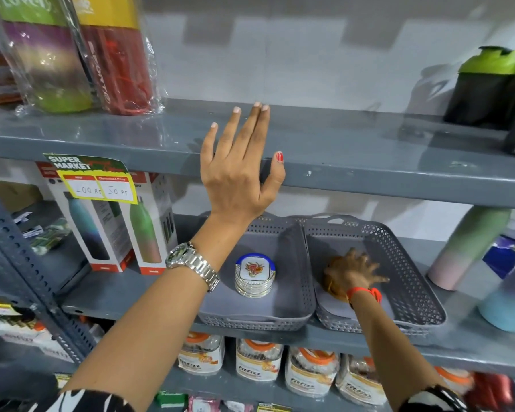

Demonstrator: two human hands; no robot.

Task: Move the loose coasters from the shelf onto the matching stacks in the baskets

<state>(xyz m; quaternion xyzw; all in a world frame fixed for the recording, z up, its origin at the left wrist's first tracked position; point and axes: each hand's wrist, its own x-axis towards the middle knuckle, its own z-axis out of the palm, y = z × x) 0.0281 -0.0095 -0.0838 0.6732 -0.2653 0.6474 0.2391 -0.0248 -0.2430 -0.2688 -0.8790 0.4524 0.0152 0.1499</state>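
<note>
Left hand (235, 173) lay flat on upper shelf (369, 150) edge, fingers (252, 120) spread wide, holding nothing. Right hand (351, 272) blurred inside right basket (411, 281), fingers splayed; grip impossible to tell. Coaster stack (254, 275) stood in left basket (298, 278), apart from both hands. Baskets side by side, touching, at lower shelf's front edge.

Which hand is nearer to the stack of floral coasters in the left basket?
Right. The right hand is in the neighbouring right basket, level with the coaster stack. The left hand rests flat on the upper shelf, above it.
</note>
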